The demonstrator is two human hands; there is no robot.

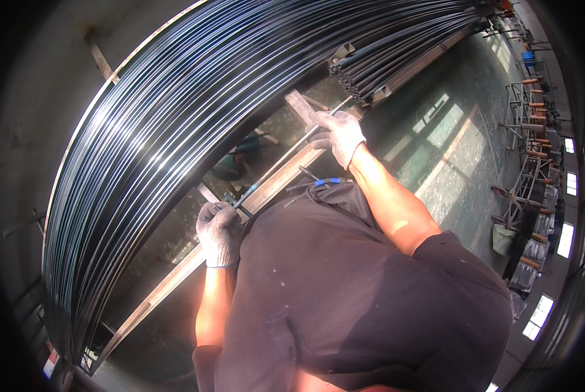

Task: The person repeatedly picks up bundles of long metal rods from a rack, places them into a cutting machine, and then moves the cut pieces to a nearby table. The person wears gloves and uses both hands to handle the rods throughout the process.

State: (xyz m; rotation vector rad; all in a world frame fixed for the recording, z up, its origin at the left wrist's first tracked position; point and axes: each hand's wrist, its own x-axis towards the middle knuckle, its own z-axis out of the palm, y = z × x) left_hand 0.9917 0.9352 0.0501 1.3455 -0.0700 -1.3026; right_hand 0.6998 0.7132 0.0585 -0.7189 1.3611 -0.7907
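Observation:
My right hand (337,135), in a pale knitted work glove, is closed around a thin metal rod (279,161). The rod slants from near the end of a bundle of dark tubes (349,77) down toward my left hand. My left hand (218,228), gloved the same way, is curled at the near-left end, beside a small blue-and-dark metal piece (245,196). What its fingers hold is hidden. Under the rod runs a pale metal rail (283,178). A dark mesh pouch with a blue band (335,189) sits against my dark shirt.
A wide stack of long, shiny dark tubes (155,124) curves across the far left side. Short upright posts (299,106) stick out from the rail. Green floor (430,144) lies to the right, with racks bearing wooden-coloured rollers (535,155) beyond it.

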